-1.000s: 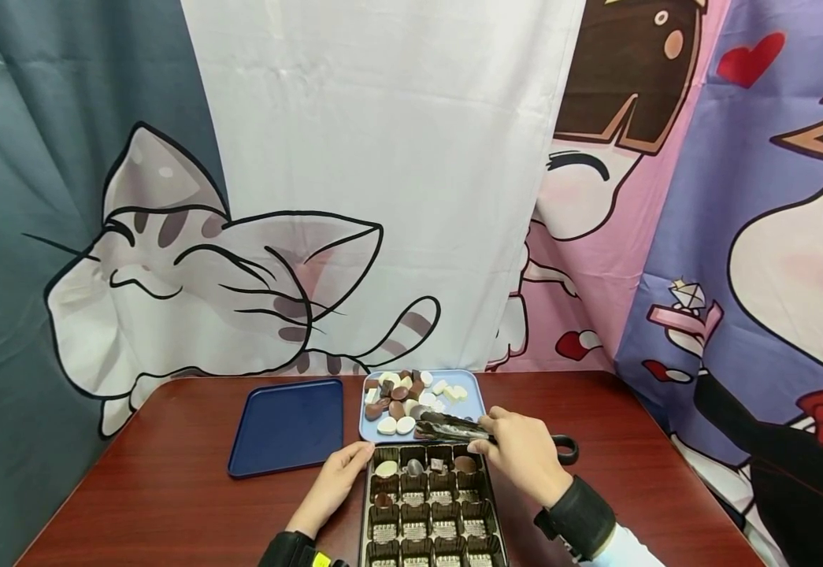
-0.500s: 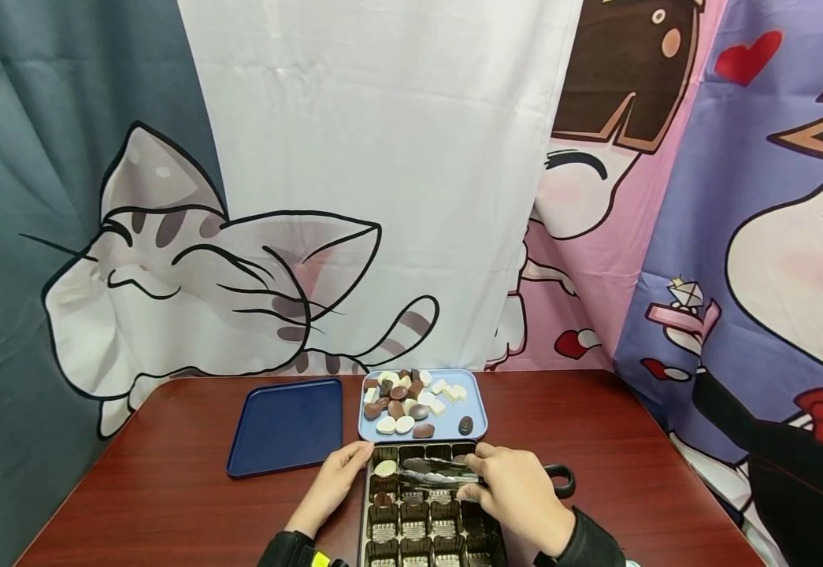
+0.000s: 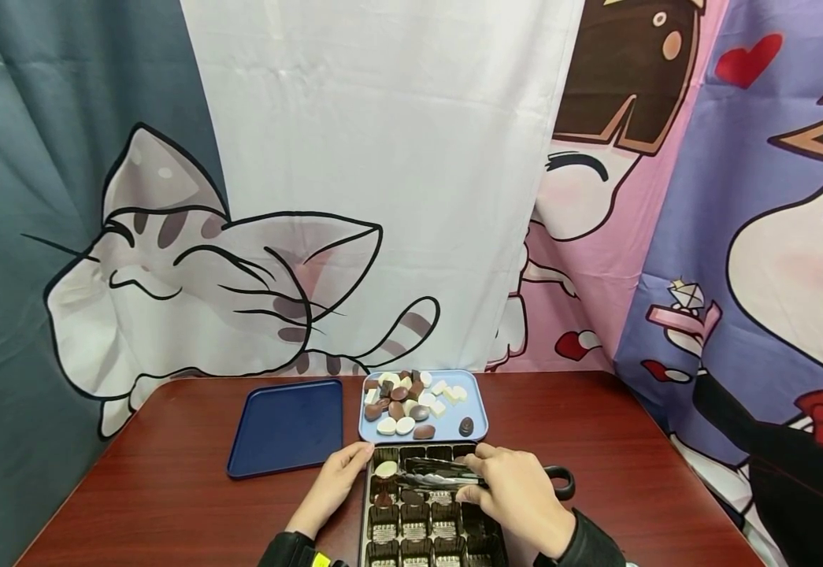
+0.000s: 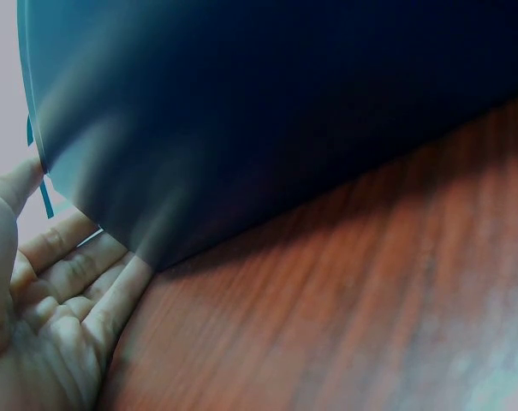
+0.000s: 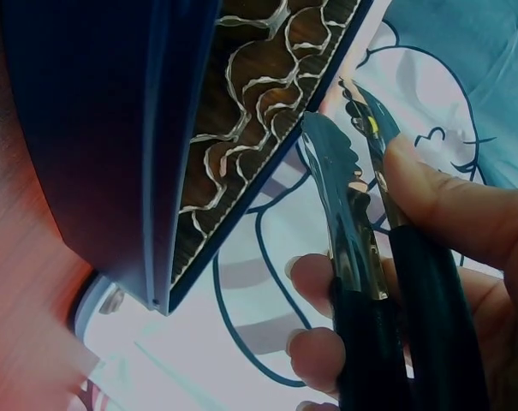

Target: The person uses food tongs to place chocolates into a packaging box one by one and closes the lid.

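Observation:
My right hand [image 3: 520, 492] grips black-handled metal tongs [image 3: 435, 474], held over the upper part of a chocolate box [image 3: 428, 543] with a brown compartment insert. In the right wrist view, the tongs' tips [image 5: 327, 141] stand apart with nothing between them. Just below the tongs, a dark oval chocolate [image 3: 412, 498] lies in the second row, beside a brown chocolate [image 3: 383, 500]. A cream chocolate [image 3: 386, 469] occupies the top-left cell; the tongs and hand cover most of that row. My left hand [image 3: 333, 484] presses fairly straight fingers against the box's far left corner, its dark wall [image 4: 284, 111] showing from the wrist.
Behind the box, a light blue tray [image 3: 446, 433] carries white, milk and dark chocolates, clustered mostly to its left. A bare dark blue tray [image 3: 287, 429] lies left of it. The reddish wooden table [image 3: 170, 488] ends at printed curtains [image 3: 383, 157].
The tongs came from the light blue tray toward me, over the box. A dark chocolate now shows in the second row, beneath the tongs. My left hand stays at the corner.

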`<state>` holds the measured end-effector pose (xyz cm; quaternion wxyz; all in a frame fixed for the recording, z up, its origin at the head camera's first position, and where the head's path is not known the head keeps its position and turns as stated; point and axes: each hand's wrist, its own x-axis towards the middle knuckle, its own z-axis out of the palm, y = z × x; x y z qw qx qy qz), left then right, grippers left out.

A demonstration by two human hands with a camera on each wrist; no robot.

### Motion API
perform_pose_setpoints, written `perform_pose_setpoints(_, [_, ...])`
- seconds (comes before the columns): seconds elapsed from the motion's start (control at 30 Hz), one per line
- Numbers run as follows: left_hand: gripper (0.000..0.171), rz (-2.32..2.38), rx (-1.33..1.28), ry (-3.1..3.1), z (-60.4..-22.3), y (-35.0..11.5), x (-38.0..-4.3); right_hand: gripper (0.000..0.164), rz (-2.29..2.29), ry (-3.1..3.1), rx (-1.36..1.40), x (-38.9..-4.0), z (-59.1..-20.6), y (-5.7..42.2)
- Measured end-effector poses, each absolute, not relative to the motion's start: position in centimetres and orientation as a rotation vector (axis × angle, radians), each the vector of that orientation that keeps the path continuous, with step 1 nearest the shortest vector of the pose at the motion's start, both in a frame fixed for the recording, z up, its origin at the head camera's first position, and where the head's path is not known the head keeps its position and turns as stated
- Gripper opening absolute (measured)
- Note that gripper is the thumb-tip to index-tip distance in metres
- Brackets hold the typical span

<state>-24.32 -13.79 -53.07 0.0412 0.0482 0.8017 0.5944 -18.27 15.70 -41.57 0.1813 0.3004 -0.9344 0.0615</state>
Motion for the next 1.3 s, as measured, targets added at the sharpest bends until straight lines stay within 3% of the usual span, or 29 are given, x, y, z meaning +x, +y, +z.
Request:
perform_pose_setpoints(0.73, [0.047,1.840,0.137,2.428,-53.0,-13.8,-24.2,0.030,0.155,-2.662,0.589,-25.0,-42.0,15.7])
perform_pose_setpoints(1.3, [0.047,1.829,0.154,2.448,-53.0,-13.8,-24.2,0.031,0.215,-2.796,0.503,-27.3,-44.5,15.4])
